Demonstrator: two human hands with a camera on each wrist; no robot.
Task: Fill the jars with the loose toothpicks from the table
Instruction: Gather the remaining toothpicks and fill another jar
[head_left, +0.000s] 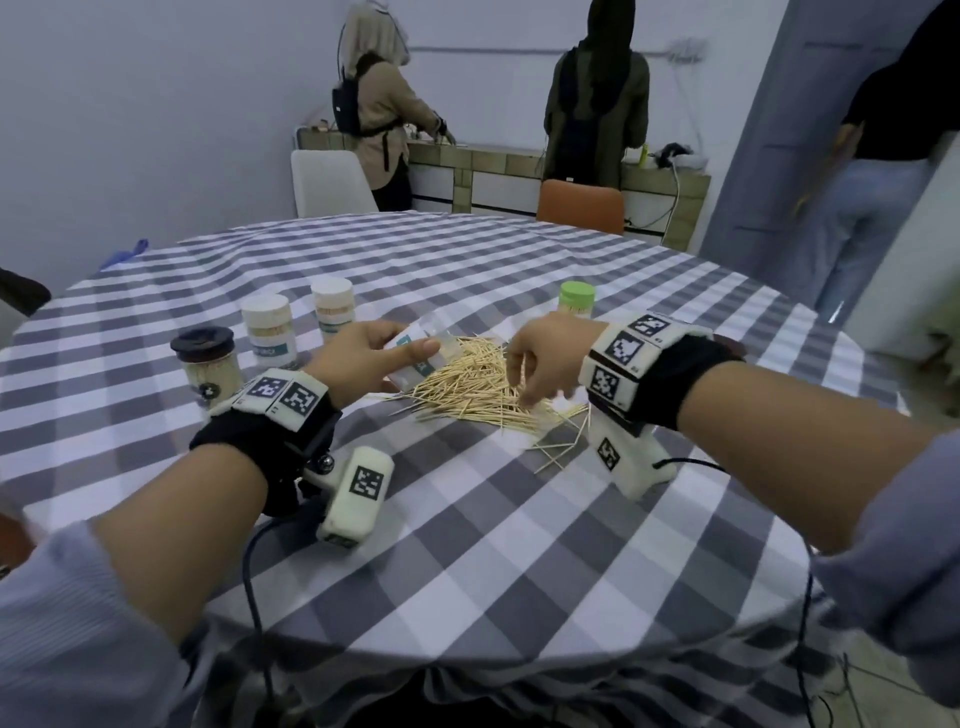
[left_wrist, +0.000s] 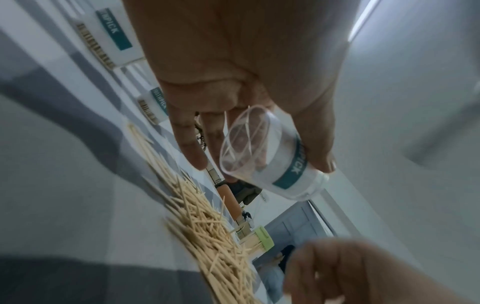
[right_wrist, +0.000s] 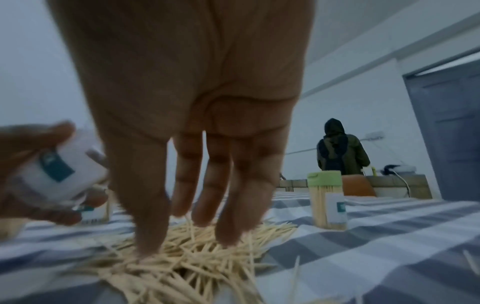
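**Right fingers over the toothpick pile, open jar tilted beside it**

The loose toothpicks (head_left: 475, 387) lie in a tangled heap on the checked desk (head_left: 519, 545), directly below my right hand (head_left: 540, 358). They point every way, so the heap has no single long axis; a few strays lie apart toward my right wrist. My right fingers (right_wrist: 150, 205) hang straight down, slightly spread, their tips at the top of the heap. I cannot tell whether they already pinch any sticks.

Just left of the heap, my left hand (head_left: 363, 358) grips a clear open jar (left_wrist: 262, 156) between thumb and curled fingers. The jar is tilted, its mouth turned toward me, away from the far side of the desk. Only a few toothpicks sit inside it.

I judge the right hand is the nearer one for gathering; the sticks then travel a short way left to the jar's mouth.

Farther out on the desk stand four jars already holding toothpicks: a dark-lidded jar (head_left: 208, 364), two white-lidded jars (head_left: 270, 330), and a green-lidded jar (head_left: 576, 299).
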